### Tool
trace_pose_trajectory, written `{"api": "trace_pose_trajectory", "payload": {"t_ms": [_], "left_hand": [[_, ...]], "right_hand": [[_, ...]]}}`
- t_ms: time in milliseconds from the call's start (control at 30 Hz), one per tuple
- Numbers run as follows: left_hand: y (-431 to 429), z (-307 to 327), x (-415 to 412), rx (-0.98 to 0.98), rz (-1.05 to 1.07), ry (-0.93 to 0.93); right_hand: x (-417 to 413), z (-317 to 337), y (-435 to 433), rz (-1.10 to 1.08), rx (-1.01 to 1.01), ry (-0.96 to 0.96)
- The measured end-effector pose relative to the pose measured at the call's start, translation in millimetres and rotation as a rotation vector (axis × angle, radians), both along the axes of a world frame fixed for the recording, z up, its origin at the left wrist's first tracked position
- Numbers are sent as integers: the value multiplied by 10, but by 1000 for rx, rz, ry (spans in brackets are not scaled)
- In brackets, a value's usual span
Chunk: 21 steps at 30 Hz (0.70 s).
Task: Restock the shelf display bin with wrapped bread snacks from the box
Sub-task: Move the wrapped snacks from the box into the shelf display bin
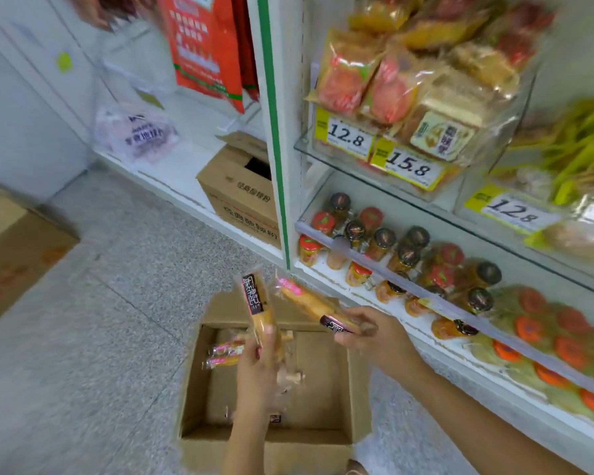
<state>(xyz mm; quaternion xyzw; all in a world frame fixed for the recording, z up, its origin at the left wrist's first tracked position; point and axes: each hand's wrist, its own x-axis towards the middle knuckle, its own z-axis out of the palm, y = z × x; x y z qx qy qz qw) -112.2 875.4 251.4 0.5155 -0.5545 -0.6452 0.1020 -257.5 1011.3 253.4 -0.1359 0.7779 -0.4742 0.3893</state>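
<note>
Cardboard box point(199, 389) at 6 o'clock; L hand point(259, 365) grips upright wrapped bread snack point(258, 310), R hand point(371, 332) pinches another bread stick point(309, 305); more snacks point(225, 354) inside box at 9.

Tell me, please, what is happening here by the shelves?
A person is restocking snacks from an open cardboard box on the floor. The left hand holds one wrapped bread snack upright above the box, and the right hand holds another wrapped bread snack pointing toward the shelves. A few more packets lie in the box, which is nearly empty. The display bin with price tags, higher on the shelf, already holds bagged snacks. Neither held snack has reached it yet.
</note>
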Motion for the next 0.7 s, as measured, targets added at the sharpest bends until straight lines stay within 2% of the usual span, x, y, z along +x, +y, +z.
{"api": "trace_pose_trajectory", "payload": {"t_ms": [200,333,467,700], "left_hand": [[46,1093,-230,-209,-16,170],[57,1690,-413,-243,-65,304],[-9,2348,-632,-301,-135,428],[-248,3346,-929,-523,-200,566]], "right_hand": [[-135,1407,251,-209,-167,228],[-189,2285,362,-290,-304,367],[-226,2974,438,-347,-406,459],[-261,3895,433,-455,-560,700]]}}
